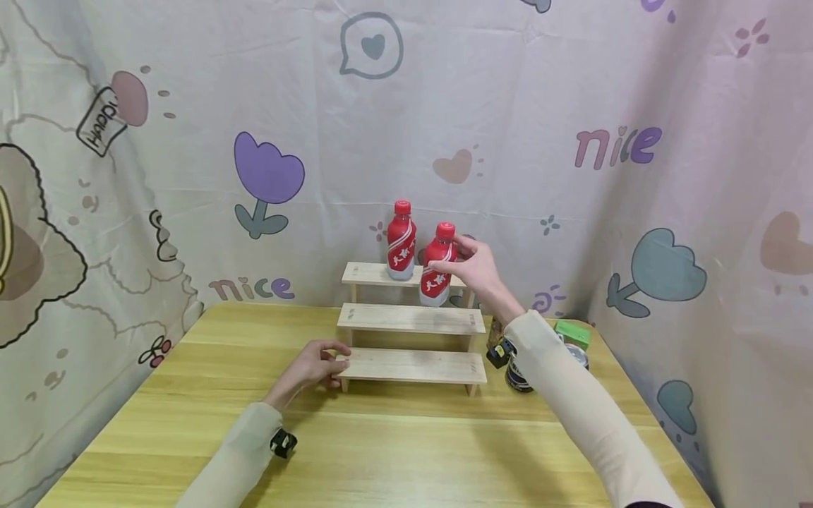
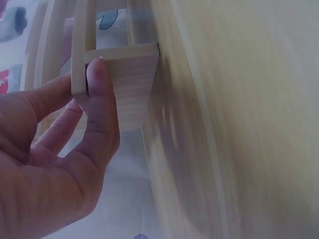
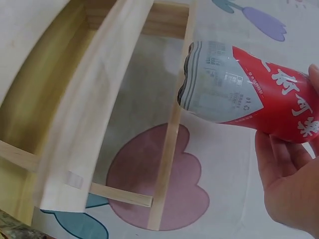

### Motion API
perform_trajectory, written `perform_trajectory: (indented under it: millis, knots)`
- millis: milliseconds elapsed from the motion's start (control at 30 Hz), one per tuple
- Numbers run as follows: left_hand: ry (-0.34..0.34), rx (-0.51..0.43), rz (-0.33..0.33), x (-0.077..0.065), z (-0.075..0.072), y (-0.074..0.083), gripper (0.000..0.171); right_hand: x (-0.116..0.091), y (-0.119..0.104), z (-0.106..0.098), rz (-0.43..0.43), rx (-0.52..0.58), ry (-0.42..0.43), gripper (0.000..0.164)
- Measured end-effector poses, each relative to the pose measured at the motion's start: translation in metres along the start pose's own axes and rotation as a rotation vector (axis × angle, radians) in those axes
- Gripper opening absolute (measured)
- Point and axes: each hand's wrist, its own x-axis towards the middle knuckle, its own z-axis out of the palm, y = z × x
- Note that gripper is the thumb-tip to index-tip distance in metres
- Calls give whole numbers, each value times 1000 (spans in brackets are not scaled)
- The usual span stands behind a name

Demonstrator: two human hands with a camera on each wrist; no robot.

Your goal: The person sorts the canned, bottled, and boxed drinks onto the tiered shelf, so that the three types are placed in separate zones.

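Note:
My right hand (image 1: 476,267) grips a red bottle (image 1: 437,282) with a red cap and white lettering, held upright in front of the top step. In the right wrist view the pale lower part of the bottle (image 3: 219,82) shows clear of the rack's planks. A second, matching bottle (image 1: 401,243) stands on the top step of a three-step wooden rack (image 1: 413,319). Down at the left end of the lowest step, my left hand (image 1: 315,363) pinches the plank, its fingers around the end (image 2: 79,74) in the left wrist view.
The rack stands towards the back of a wooden table (image 1: 254,339), before a patterned curtain (image 1: 508,85). Right of the rack, partly behind my right sleeve, are a dark can (image 1: 519,382) and a green box (image 1: 574,334).

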Motion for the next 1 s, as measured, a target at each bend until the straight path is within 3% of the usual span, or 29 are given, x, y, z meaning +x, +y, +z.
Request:
perform_trajectory:
  millis: [467,1000]
  knots:
    - [-6,-11,7,-1,-2,-2,30,29,-10,1,-20,12,10,74]
    - [1,8,14,1,-1,-3,29,50,-3,10,-19,-31,58,72]
